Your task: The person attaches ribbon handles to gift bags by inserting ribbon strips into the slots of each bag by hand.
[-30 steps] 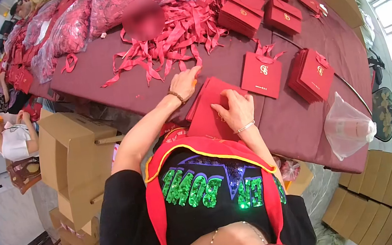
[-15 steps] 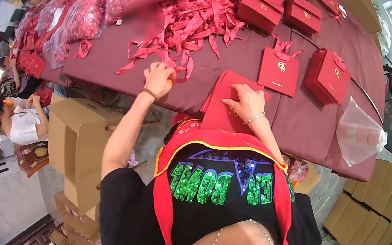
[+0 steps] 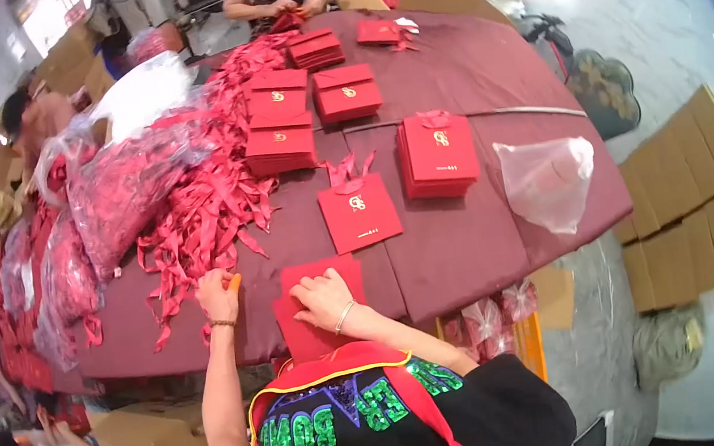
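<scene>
My left hand [image 3: 221, 297] is at the front edge of the ribbon pile [image 3: 210, 202], its fingers curled together and an orange cover on one digit. What it pinches is too small to make out. Flat red bags [image 3: 314, 275] overlap at the table's near edge, and my right hand [image 3: 324, 301] rests on them with fingers bent and apart. Just beyond lies a single red bag [image 3: 360, 213] with a gold logo and ribbon handles. To its right sits a stack of similar bags [image 3: 438, 156].
More red bag stacks [image 3: 279, 143] stand farther back. A plastic bag [image 3: 548, 184] lies at the right, near a dark strip across the cloth [image 3: 470, 258]. Cartons [image 3: 689, 206] are on the floor at right. Across the table, a person's hands [image 3: 301, 5] hold red material.
The view has turned, so the table now lies more squarely ahead. My left hand has moved along the ribbons' near edge, away from the bags. My right hand remains on the red bags.
</scene>
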{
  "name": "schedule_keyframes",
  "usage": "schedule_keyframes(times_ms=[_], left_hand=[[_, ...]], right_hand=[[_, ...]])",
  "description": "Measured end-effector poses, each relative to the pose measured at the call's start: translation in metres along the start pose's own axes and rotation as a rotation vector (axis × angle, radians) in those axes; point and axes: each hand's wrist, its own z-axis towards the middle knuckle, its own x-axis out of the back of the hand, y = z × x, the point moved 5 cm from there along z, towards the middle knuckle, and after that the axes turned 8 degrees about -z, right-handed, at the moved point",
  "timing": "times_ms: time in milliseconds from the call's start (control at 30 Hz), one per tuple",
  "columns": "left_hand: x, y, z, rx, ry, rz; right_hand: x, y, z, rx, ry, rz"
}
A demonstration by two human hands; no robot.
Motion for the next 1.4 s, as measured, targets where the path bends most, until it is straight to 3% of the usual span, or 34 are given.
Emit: schedule_keyframes(times_ms=[67,100,167,200,233,367,400,567,700,767,833,933,1067,1233,1400], left_hand=[[0.000,-0.007,-0.004,0.038,-0.032,-0.645],[0.016,0.022,-0.005,0.190,-0.123,-0.938],[0.021,0.033,-0.007,0.177,-0.188,-1.032],[0.027,0.043,-0.006,0.141,-0.116,-1.173],[0.030,0.049,-0.010,0.281,-0.190,-1.260],[0.031,0.050,-0.017,0.311,-0.247,-1.335],[0.030,0.046,-0.022,0.402,-0.283,-1.327],[0.027,0.053,-0.051,0.477,-0.320,-1.355],[0.026,0.074,-0.064,0.418,-0.377,-1.272],[0.027,0.081,-0.071,0.350,-0.395,-1.113],[0.044,0.098,-0.065,0.061,-0.293,-0.907],[0.047,0.105,-0.066,0.057,-0.280,-0.811],[0.040,0.118,-0.076,-0.184,-0.312,-0.692],[0.043,0.107,-0.073,-0.079,-0.226,-0.588],[0.048,0.121,-0.072,-0.154,-0.143,-0.536]], right_hand=[[0.001,0.006,-0.001,-0.055,-0.040,0.032],[0.001,0.011,0.001,-0.070,-0.089,0.049],[0.003,0.020,0.003,-0.102,-0.163,0.104],[0.006,0.021,0.003,-0.087,-0.173,0.158],[0.009,0.023,0.003,-0.084,-0.188,0.199],[0.016,0.034,0.003,-0.081,-0.137,0.248],[0.018,0.037,0.004,-0.074,-0.153,0.217],[0.012,0.039,0.007,-0.031,-0.107,0.185],[0.006,0.029,0.000,-0.021,-0.164,0.150],[0.006,0.033,0.001,-0.081,-0.161,0.216],[0.013,0.037,0.000,-0.150,-0.213,0.305],[0.001,0.049,0.000,-0.167,-0.233,0.382],[-0.004,0.063,0.000,-0.061,-0.156,0.551],[0.003,0.060,0.000,-0.159,-0.311,0.683],[-0.002,0.062,-0.001,-0.159,-0.315,0.726]])
